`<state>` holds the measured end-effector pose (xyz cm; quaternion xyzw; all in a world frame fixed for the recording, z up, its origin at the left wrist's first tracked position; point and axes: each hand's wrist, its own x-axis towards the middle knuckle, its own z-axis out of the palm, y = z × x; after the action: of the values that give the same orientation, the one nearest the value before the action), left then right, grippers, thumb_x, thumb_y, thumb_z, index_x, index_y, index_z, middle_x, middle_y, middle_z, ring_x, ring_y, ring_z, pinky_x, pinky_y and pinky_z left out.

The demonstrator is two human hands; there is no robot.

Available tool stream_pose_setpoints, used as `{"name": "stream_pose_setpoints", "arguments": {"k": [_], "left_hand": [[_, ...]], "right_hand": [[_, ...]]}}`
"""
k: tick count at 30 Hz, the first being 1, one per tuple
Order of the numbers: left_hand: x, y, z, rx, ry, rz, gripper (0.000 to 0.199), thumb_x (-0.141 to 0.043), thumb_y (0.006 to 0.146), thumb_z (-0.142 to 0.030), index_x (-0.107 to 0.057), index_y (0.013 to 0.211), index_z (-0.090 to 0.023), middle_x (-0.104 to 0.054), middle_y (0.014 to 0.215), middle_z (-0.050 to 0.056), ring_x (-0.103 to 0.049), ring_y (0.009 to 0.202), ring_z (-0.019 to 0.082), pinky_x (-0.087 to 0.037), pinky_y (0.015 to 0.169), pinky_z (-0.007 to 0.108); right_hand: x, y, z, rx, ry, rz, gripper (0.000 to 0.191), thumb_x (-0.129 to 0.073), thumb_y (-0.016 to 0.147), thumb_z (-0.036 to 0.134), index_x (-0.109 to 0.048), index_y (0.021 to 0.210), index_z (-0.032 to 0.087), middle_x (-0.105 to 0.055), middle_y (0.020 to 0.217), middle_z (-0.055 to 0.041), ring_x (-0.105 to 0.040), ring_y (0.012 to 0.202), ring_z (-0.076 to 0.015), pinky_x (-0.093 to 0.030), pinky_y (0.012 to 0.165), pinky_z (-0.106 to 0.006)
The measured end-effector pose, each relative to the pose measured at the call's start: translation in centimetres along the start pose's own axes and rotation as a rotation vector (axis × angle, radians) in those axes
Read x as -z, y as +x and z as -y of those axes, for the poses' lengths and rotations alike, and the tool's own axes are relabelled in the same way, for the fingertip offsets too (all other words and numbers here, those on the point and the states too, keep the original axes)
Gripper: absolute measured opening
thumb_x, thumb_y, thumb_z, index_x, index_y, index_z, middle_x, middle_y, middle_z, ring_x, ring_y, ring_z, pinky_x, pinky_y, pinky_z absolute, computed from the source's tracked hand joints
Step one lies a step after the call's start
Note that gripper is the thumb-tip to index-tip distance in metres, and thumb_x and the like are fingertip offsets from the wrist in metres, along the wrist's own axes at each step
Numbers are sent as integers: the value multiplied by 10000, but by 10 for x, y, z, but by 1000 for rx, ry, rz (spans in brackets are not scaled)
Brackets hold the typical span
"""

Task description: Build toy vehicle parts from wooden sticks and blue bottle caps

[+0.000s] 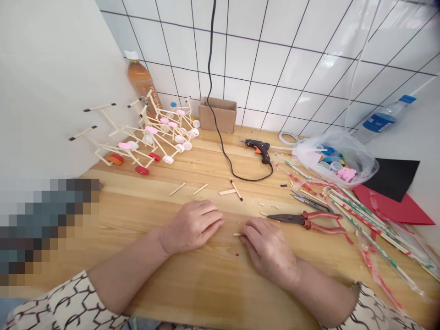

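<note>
**Right hand [268, 247] pinching a short, pale, wood-coloured stick [237, 235], left hand [197, 224] lying near it**

The right hand is gripping the stick between its fingertips, and the free end is pointing toward the left hand, just above the wooden tabletop [206, 284]. The left hand is resting palm down with its fingers bent together; whether it is covering anything cannot be told.

A tiny red scrap [237, 254] is lying on the near side of the held stick. Beyond the left hand, two loose pale sticks [200, 189] are lying apart, and a T-shaped pale stick piece with a black-tipped crossbar [236, 190] is sitting to their right. Just beyond the right hand, long-nosed pliers with red handles [305, 220] are lying with their tip toward the left, and small dark-bladed snips [311, 201] are lying behind them.

Farther beyond the grip, a black glue gun with an orange trigger [257, 147] is lying on its side. A cluster of pale stick frames with pink, white and red round caps [151, 130] is standing beyond the left hand, near an open brown cardboard box [217, 117]. Well to the right, a clear plastic bag of coloured caps [337, 158] is sitting beyond a spread of wrapped sticks [378, 229].
</note>
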<state>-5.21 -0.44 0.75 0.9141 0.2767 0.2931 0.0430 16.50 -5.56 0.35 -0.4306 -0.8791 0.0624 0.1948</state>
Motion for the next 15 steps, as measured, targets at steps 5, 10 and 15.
{"name": "stream_pose_setpoints", "arguments": {"k": [5, 10, 15], "left_hand": [[-7, 3, -10, 25, -19, -75, 158, -455, 880, -140, -610, 852, -156, -630, 717, 33, -559, 649, 122, -448, 602, 235], [-10, 12, -39, -131, -8, 26, 164, -434, 870, -110, -581, 802, -133, -606, 714, 45, -538, 670, 151, -456, 639, 269], [-7, 25, -69, -312, 76, 205, 166, -401, 844, -93, -543, 770, -138, -605, 748, 80, -537, 674, 180, -461, 630, 305]], "right_hand": [[-2, -2, 1, 26, -20, -8, 210, -416, 855, 76, -604, 796, 147, -588, 759, -88, -511, 721, -192, -416, 656, -293], [-6, -3, 0, 24, -6, -40, 213, -413, 827, 57, -589, 745, 146, -577, 737, -87, -495, 695, -193, -401, 620, -293], [-1, -1, -1, 1, 115, 39, 77, -514, 765, 122, -564, 720, 160, -571, 742, -77, -508, 689, -195, -412, 620, -309]]}}
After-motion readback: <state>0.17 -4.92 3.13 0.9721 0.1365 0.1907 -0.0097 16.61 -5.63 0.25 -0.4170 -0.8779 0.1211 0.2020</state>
